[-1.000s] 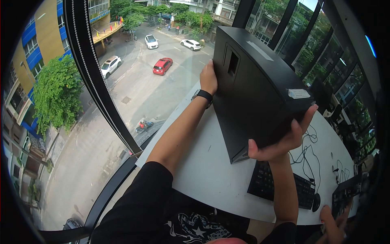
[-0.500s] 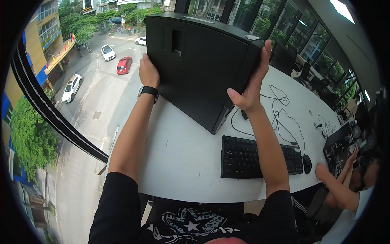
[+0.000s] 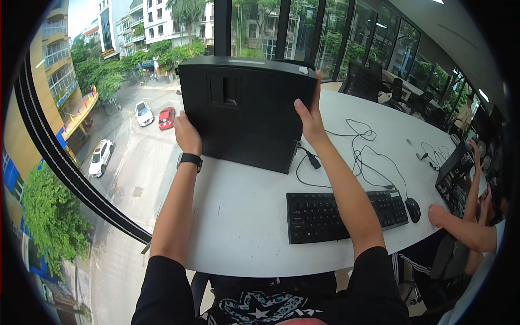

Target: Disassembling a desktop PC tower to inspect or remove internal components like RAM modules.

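A black desktop computer case (image 3: 252, 119) stands upright at the far left of the white table (image 3: 238, 216), held between both my hands. My left hand (image 3: 188, 132), below a dark wristwatch, presses against its left edge, with the fingers partly hidden behind it. Along the right edge my right hand (image 3: 312, 119) grips it, thumb on the near face and fingers round the far side. A recessed latch (image 3: 230, 90) shows high on the broad side panel. Whether the case's bottom edge rests on the tabletop, I cannot tell.
A black keyboard (image 3: 303, 216) lies under my right forearm, with a mouse (image 3: 413, 210) beside it. A black cable plug (image 3: 313, 159) and thin cords lie beyond. At right, a co-worker's arm (image 3: 466, 230) is near another opened computer case (image 3: 455, 170). A window borders the left side.
The case has been turned more squarely toward me and sits farther away and lower in the view, still in both hands. My view has tilted up, showing more of the windows.
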A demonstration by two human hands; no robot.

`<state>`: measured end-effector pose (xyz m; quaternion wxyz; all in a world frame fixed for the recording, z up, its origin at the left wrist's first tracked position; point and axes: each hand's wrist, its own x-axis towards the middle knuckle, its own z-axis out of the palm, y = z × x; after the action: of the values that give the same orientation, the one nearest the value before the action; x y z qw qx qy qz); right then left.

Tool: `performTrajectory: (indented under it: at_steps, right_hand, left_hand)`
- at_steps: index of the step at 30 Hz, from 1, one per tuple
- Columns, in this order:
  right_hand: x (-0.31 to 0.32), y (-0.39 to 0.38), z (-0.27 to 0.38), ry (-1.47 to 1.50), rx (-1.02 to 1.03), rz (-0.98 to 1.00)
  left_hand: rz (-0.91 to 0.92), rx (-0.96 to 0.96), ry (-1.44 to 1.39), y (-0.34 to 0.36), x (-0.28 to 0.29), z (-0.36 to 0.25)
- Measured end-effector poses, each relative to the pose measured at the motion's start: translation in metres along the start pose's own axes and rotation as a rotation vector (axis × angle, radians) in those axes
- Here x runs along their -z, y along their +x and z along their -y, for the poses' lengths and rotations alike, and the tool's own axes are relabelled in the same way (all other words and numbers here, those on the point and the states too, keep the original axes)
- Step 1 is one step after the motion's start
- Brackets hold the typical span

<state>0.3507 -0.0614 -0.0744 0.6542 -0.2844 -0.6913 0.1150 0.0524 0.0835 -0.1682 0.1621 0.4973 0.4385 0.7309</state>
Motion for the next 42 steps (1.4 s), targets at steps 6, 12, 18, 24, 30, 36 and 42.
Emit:
performTrajectory:
  at_steps: [6,12,18,24,30,36,42]
  right_hand:
    - [0.012,0.005,0.004,0.035,-0.086,-0.058]
    - [0.003,0.001,0.006,0.065,-0.066,-0.079]
    - [-0.009,-0.001,0.012,0.084,-0.001,-0.091]
    - [-0.003,-0.004,-0.003,0.167,-0.048,-0.053]
    - [0.004,-0.039,-0.023,-0.041,-0.281,0.041]
    - [0.025,-0.068,-0.039,-0.222,-0.457,0.370]
    - [0.028,-0.069,-0.052,-0.295,-0.307,0.302]
  left_hand:
    - [0.083,0.088,0.046,-0.015,0.017,-0.033]
    - [0.068,0.071,0.027,-0.016,0.026,-0.035]
    - [0.030,0.077,-0.060,-0.016,0.035,-0.024]
    - [-0.013,0.005,0.017,-0.023,0.040,-0.033]
    - [-0.004,-0.004,0.021,-0.023,0.050,-0.033]
    - [0.004,-0.059,0.047,-0.018,0.057,-0.022]
    - [0.041,-0.081,0.023,-0.012,0.061,-0.020]
